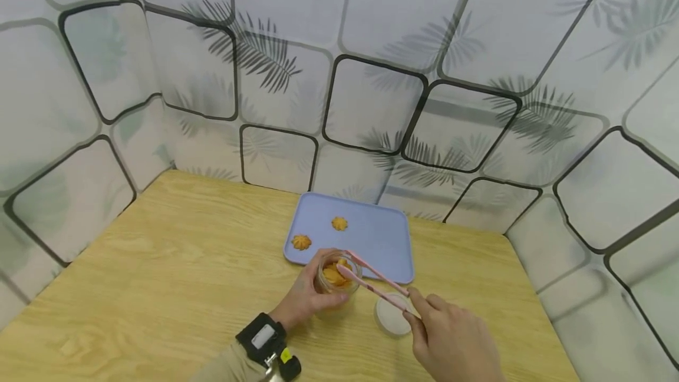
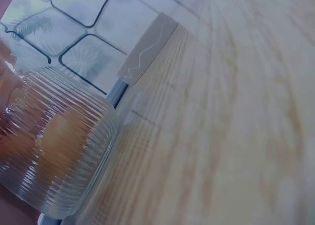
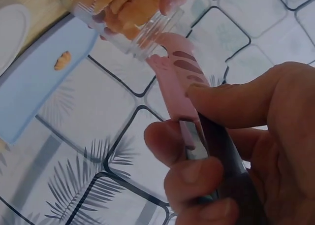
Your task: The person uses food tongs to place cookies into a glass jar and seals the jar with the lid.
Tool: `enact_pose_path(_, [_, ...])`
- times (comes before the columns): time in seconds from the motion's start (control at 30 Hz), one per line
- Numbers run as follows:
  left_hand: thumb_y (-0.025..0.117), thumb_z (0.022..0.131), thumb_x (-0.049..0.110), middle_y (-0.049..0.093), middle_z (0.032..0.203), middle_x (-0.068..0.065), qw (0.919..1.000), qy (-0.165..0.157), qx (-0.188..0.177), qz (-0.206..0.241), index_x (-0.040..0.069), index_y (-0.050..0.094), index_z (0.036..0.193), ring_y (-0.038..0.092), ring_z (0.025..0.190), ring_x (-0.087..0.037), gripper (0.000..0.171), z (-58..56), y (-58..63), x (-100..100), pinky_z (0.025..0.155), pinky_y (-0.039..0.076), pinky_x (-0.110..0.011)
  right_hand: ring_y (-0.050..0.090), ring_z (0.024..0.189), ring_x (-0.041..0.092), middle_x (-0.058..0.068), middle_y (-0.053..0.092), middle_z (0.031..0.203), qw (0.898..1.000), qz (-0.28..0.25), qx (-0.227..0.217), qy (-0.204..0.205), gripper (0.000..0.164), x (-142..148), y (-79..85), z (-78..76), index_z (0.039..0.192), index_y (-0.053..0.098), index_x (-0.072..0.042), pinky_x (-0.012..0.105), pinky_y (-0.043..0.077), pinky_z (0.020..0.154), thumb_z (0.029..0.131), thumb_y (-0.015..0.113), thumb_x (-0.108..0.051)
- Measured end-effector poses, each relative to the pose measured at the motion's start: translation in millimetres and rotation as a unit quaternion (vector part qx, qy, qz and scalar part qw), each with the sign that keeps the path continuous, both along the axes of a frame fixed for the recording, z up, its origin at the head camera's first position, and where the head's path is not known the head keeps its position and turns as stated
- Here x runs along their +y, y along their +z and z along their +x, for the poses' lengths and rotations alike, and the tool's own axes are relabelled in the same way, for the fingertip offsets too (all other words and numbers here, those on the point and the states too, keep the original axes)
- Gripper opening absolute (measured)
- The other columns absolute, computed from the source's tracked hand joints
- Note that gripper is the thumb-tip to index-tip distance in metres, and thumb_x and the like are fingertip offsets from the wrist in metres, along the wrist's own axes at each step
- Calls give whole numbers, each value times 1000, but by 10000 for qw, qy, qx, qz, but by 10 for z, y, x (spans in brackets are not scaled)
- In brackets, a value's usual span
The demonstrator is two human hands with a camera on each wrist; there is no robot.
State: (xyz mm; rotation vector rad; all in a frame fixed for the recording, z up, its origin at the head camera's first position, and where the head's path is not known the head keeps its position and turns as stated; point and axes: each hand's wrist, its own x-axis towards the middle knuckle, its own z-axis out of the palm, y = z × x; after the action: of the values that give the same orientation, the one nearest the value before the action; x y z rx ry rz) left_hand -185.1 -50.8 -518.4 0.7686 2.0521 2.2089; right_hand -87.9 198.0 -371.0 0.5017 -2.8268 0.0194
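A ribbed glass jar (image 2: 74,141) holding several orange-brown cookies (image 1: 335,276) is gripped around its side by my left hand (image 1: 310,293), its mouth facing up toward the head camera. Pink tongs (image 1: 379,293) are held in my right hand (image 1: 451,335), thumb and fingers along the two arms. In the head view the tong tips lie at the jar's mouth; the right wrist view puts them at its rim. Whether they pinch a cookie I cannot tell. Behind the jar, a blue tray (image 1: 371,234) bears two flower-shaped cookies (image 1: 302,242).
A round white lid (image 1: 392,315) lies on the wooden table (image 1: 159,270), right of the jar and under the tongs. Patterned cloth walls (image 1: 286,87) enclose the table at the back and on both sides. A wrist camera band (image 1: 263,338) sits on my left wrist.
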Motion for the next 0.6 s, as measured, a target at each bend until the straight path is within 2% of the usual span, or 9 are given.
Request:
enact_pose_path(0.13, [82,83,16,58,140,-4,10000,6,-57,-42,21,47,145,50,132,-27,71,5,6,14,113,35,-32,36,50,0,-14,52,69,9993,-79,-318,-152,37,14,45,-9,123,74,-18,22,32,45,88,79,-29])
enact_pose_path(0.27, [83,82,17,57,140,-3,9998,25,-145,-101,20,46,145,51,131,-20,73,13,30,18,116,31,-42,34,48,-2,-15,57,72,9961,-769,-420,-127,37,47,35,-138,124,74,-12,20,32,44,89,79,-24])
enact_pose_path(0.37, [83,82,18,57,140,-2,9999,55,-149,-58,21,47,145,51,130,-17,73,9,46,16,116,28,-50,31,43,-2,-10,66,76,9877,-1495,-449,46,36,78,-79,-371,123,74,-8,20,29,42,90,79,-18])
enact_pose_path(0.43, [83,82,18,57,139,-2,9999,54,-119,-2,20,48,144,51,130,-16,72,5,51,12,116,27,-49,30,41,0,-5,71,80,9826,-1764,-576,68,35,96,-206,-569,124,73,-6,20,26,40,91,77,-17])
enact_pose_path(0.5, [83,82,18,58,139,-3,9999,41,-82,50,20,48,144,52,130,-16,72,3,48,10,116,29,-43,32,42,2,0,72,81,9809,-1794,-754,13,34,98,-346,-766,124,72,-6,21,26,41,93,75,-18])
enact_pose_path(0.6, [83,82,17,58,138,-4,9999,-21,-47,157,19,48,144,52,129,-15,71,3,37,17,115,31,-31,35,45,7,0,65,69,9857,-1470,-829,-21,21,84,-526,-1030,111,74,-6,22,25,44,95,72,-20])
